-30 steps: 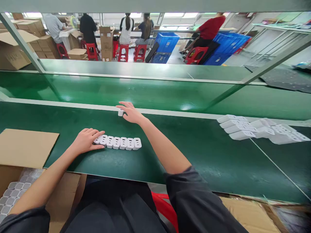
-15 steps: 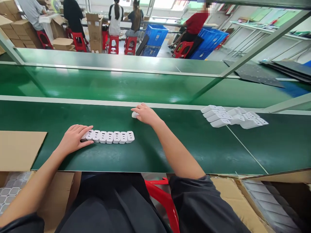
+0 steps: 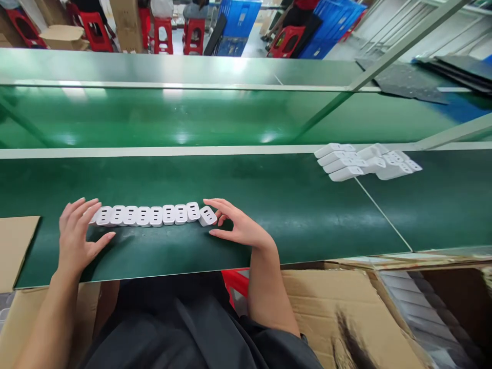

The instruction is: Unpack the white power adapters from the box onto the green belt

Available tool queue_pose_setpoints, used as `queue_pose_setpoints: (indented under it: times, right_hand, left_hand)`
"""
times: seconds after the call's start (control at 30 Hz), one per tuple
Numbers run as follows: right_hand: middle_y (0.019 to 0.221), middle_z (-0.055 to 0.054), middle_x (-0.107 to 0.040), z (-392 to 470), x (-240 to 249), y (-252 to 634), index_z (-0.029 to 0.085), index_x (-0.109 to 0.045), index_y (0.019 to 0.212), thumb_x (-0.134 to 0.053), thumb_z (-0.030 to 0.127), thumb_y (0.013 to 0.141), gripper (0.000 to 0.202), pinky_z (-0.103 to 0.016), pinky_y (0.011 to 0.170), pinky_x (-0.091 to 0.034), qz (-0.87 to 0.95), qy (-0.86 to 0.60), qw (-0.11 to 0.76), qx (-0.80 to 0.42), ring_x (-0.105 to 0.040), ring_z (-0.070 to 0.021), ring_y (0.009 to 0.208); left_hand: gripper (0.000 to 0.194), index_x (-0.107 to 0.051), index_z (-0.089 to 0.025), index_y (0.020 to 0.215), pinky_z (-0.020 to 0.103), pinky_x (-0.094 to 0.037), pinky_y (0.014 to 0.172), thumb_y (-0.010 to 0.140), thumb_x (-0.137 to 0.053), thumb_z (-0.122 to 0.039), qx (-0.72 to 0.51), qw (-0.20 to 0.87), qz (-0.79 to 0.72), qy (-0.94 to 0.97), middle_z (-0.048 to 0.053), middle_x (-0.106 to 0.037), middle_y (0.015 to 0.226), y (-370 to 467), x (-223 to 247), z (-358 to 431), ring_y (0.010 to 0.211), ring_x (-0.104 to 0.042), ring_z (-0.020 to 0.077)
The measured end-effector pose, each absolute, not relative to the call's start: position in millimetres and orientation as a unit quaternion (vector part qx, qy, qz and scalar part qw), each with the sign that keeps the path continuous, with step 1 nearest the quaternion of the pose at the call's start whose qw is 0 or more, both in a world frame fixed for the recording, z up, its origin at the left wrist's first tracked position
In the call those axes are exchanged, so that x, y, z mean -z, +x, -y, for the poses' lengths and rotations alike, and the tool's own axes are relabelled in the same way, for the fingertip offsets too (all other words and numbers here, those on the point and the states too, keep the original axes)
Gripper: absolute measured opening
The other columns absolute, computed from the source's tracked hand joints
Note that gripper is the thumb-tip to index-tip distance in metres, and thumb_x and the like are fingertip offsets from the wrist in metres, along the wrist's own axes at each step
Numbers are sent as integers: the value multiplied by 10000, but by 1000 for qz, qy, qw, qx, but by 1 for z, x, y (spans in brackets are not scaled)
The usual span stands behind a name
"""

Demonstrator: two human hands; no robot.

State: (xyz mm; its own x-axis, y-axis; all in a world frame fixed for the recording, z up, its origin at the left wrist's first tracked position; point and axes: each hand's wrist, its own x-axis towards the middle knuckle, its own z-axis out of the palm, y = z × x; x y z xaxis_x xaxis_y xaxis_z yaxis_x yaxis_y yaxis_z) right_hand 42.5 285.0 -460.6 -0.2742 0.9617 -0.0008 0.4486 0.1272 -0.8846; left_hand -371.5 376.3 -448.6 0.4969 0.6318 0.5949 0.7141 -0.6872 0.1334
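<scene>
A row of several white charger blocks [image 3: 143,216], each with dark port slots on top, stands on the green work surface [image 3: 184,251]. At its left end is my left hand [image 3: 79,233], thumb and fingers apart around the end block, which it partly hides. My right hand [image 3: 236,223] is at the right end with thumb and fingers spread. Close to its fingertips, the last charger block [image 3: 208,216] sits turned at an angle to the others; whether the fingers touch it I cannot tell.
Farther right lies a cluster of more white chargers [image 3: 369,161]. A cardboard sheet [image 3: 19,251] covers the left end. An open carton [image 3: 434,307] stands below right. A slanted metal post [image 3: 403,43] rises at the back. Red stools [image 3: 163,36] and blue crates [image 3: 240,20] are beyond.
My right hand has come down to the row's right end from farther back, where it held a white block. The row is longer. My left hand has shifted left and spread its fingers. The view tilted down.
</scene>
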Motion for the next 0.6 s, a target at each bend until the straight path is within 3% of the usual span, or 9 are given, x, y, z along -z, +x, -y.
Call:
queue_pose_setpoints:
  times: [0.23,0.6]
  right_hand:
    - [1136,-39,-600,-292,468,34,284,-539,1311,-681,284,877,456,-288,715,-538,691,-540,319,-360,-551,-129,773]
    - [1219,-53,-581,-288,465,32,301,-506,1336,-651,312,903,457,-288,692,-570,697,-554,302,-341,-590,-127,761]
  left_hand:
    - [701,-469,-179,1429,560,-353,1112,835,-637,-509,370,27,457,-808,161,-585,1343,-378,461,-378,1321,-478,362]
    - [645,-497,-277,1409,567,-346,1130,828,-621,-528,331,-19,484,-810,95,-572,1354,-364,456,-379,1337,-460,344]
